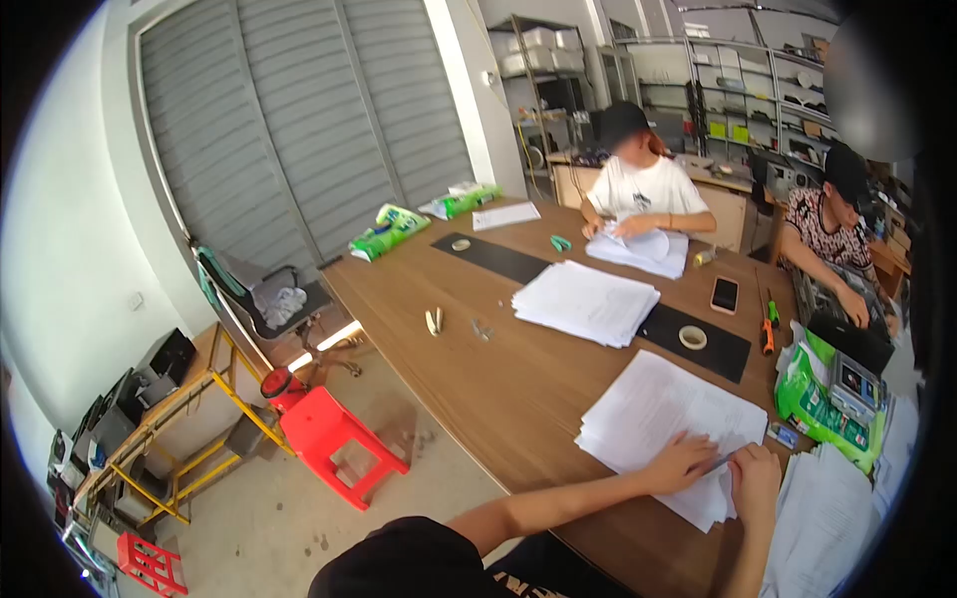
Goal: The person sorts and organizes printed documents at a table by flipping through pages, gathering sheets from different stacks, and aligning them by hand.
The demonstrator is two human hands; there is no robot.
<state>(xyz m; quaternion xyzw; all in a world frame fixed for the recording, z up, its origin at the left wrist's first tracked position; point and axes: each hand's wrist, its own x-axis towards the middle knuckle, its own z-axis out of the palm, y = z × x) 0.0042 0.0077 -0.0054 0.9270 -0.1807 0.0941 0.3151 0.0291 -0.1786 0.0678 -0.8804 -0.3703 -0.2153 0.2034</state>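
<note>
My left hand (pixel 683 462) lies on a fanned stack of printed sheets (pixel 658 404) near the table's front edge, its fingers stretched over the paper. Beside it, my right hand (pixel 755 478) is closed at the right edge of the same stack. A slim dark pen-like object (pixel 716 464) runs between the two hands, with one end at the fingers of my right hand. Its exact shape is too small to tell.
Another paper stack (pixel 583 299), tape roll (pixel 693 337), phone (pixel 725 294) and screwdrivers (pixel 768 334) lie on the table (pixel 419 349). Green packages (pixel 832 399) sit right. A person in white (pixel 648 189) handles papers opposite; another (pixel 832 229) works at right. A red stool (pixel 334 439) stands left.
</note>
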